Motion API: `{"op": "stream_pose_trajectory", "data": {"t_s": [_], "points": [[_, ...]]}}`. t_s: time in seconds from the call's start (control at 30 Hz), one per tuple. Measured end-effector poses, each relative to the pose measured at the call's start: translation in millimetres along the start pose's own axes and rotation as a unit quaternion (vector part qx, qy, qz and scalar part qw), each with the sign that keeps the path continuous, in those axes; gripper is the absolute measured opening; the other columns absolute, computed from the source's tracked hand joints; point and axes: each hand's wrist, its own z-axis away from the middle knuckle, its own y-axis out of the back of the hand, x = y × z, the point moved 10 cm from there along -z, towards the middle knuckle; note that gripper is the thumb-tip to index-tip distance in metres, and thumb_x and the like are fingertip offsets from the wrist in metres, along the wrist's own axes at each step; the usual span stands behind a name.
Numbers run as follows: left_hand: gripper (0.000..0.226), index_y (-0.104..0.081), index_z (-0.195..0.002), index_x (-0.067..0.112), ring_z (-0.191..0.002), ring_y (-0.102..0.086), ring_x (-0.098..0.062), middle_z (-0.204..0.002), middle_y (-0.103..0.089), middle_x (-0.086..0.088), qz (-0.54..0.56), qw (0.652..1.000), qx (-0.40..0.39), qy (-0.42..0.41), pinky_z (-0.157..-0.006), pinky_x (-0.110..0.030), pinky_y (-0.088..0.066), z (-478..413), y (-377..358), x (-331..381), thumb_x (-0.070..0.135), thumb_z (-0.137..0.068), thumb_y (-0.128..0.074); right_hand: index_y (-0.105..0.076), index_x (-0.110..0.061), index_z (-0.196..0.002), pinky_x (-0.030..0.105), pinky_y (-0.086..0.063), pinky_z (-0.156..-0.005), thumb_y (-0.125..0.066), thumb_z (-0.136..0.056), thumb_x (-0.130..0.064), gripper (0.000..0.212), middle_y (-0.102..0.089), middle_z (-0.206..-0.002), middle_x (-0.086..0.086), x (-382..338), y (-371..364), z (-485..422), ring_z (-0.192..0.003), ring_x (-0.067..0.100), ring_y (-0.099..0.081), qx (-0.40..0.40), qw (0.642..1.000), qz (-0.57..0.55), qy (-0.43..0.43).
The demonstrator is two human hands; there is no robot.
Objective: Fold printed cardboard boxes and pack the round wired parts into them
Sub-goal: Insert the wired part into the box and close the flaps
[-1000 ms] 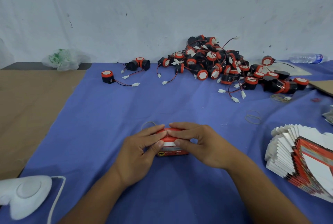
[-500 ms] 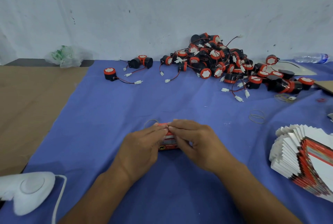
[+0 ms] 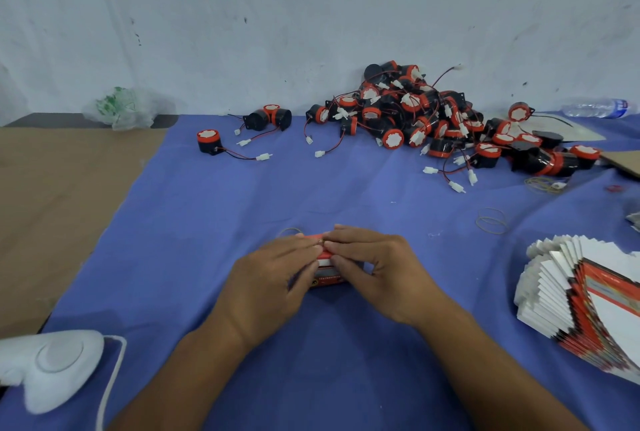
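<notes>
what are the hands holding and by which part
The small red printed box, held by both: left grip and right grip pinch its top edge, thumbs on its near face.

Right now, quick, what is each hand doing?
Left hand: grips the red printed box from its left side.
Right hand: pinches the same box at its top.
</notes>
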Motion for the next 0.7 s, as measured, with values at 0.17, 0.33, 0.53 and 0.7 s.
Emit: {"op": "stream_pose_trajectory", "data": {"t_s": [0.17, 0.33, 0.53, 0.7], "points": [[0.027, -0.076, -0.102, 0.0, -0.119, -0.06, -0.027, -0.115, -0.071, -0.008, 0.078, 0.996, -0.005, 0.051, -0.102, -0.03, -0.046, 4.1, -8.5, -10.6, -0.001, -0.075, -0.08, -0.075, -0.007, -0.113, 0.019, -0.041, -0.109, -0.067, -0.091, -0.005, 0.024, -0.065, -0.124, -0.009, 9.2, -5.4, 3.9, -0.13, -0.003, -0.049, -0.012, 0.998, -0.038, -0.042], [0.026, -0.075, -0.107, 0.003, -0.123, -0.057, -0.018, -0.121, -0.068, -0.002, 0.121, 0.99, -0.035, 0.066, -0.106, -0.026, -0.043, 5.5, -15.7, -15.8, 0.001, -0.08, -0.076, -0.079, -0.009, -0.105, 0.031, -0.045, -0.109, -0.077, -0.087, -0.014, 0.019, -0.071, -0.119, -0.005, 11.5, -8.2, 1.9, -0.125, 0.006, -0.057, -0.028, 0.997, -0.043, -0.063], [0.034, -0.07, -0.117, 0.006, -0.133, -0.048, -0.012, -0.13, -0.061, 0.005, 0.163, 0.98, -0.054, 0.101, -0.111, -0.022, -0.037, 10.4, -24.2, -21.6, -0.001, -0.084, -0.073, -0.073, -0.003, -0.095, 0.036, -0.044, -0.108, -0.069, -0.094, -0.011, 0.009, -0.066, -0.112, 0.0, 4.7, -12.2, -1.3, -0.114, 0.014, -0.06, -0.056, 0.998, -0.03, -0.028], [0.028, -0.072, -0.114, 0.005, -0.131, -0.051, -0.021, -0.128, -0.065, -0.001, 0.146, 0.984, -0.047, 0.088, -0.11, -0.029, -0.04, 6.3, -21.5, -16.4, 0.005, -0.086, -0.071, -0.077, -0.006, -0.1, 0.024, -0.039, -0.111, -0.069, -0.092, -0.013, 0.013, -0.069, -0.114, 0.004, -0.4, -2.5, -1.7, -0.115, 0.013, -0.06, -0.038, 0.998, 0.033, 0.024]]}}
